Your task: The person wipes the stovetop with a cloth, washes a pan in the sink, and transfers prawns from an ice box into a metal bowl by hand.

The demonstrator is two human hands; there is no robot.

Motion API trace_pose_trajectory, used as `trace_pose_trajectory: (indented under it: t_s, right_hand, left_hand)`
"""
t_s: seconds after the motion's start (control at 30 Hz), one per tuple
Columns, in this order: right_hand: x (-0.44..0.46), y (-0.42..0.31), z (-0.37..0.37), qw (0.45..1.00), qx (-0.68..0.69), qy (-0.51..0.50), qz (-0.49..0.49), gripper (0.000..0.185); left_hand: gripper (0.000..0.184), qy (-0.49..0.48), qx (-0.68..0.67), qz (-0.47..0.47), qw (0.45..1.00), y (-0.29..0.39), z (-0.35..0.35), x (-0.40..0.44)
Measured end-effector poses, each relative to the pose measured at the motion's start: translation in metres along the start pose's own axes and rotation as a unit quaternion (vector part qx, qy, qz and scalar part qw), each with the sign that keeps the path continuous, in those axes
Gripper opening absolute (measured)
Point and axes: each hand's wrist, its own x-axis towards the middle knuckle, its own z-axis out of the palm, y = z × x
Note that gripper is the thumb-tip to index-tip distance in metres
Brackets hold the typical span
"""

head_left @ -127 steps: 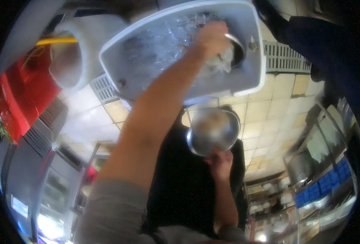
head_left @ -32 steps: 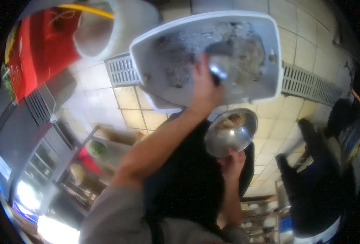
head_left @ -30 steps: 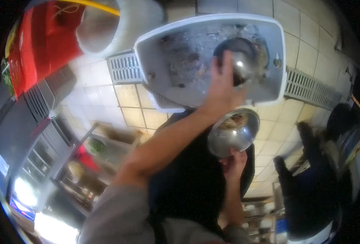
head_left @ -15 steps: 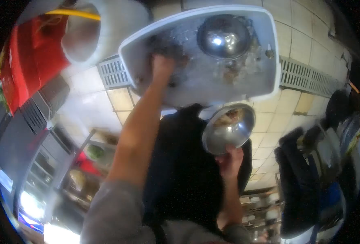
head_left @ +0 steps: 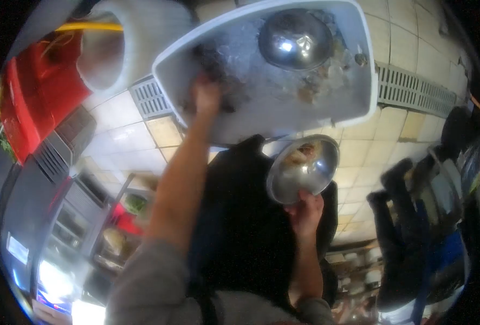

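My left hand (head_left: 206,96) reaches down into the left part of a pale bin (head_left: 261,116) holding ice (head_left: 335,76). Its fingers are blurred among dark, indistinct contents. Farther right in the bin, a metal bowl (head_left: 296,40) rests upside down on the ice. My right hand (head_left: 306,208) grips the near rim of another metal bowl (head_left: 297,181), tilted in front of the bin. Brownish, pale pieces (head_left: 305,153) lie in its upper part; I cannot make out what they are.
A white round container (head_left: 122,51) and a red bag or cover (head_left: 42,89) stand at the upper left. Floor grates (head_left: 416,89) flank the bin on a tiled floor. Another person's dark-clothed legs (head_left: 402,216) are at the right. Shelves with items (head_left: 112,241) are at the lower left.
My left hand has let go of the upper bowl, now upside down on the ice, and has moved left into the bin. My right hand keeps hold of the other bowl.
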Motion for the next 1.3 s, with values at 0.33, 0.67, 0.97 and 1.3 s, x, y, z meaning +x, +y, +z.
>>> trace_pose_trajectory:
  t_s: [0.33,0.67,0.97,1.3]
  right_hand:
    - [-0.001,0.005,0.0,0.998,-0.037,0.05,0.015,0.026]
    - [0.0,0.007,0.0,0.999,0.005,0.049,0.013,0.027]
    - [0.004,-0.001,0.0,0.999,0.012,0.025,0.021,0.024]
    - [0.006,-0.004,0.002,0.998,0.017,0.039,0.035,0.022]
  left_hand:
    - [0.073,0.021,0.273,-0.035,0.961,0.047,0.034,-0.009]
    - [0.053,-0.068,0.382,0.036,0.921,0.039,0.027,-0.002]
    - [0.055,-0.21,-0.001,-0.196,0.958,-0.04,0.01,0.081]
    - [0.054,-0.257,0.786,0.074,0.557,0.06,0.023,-0.021]
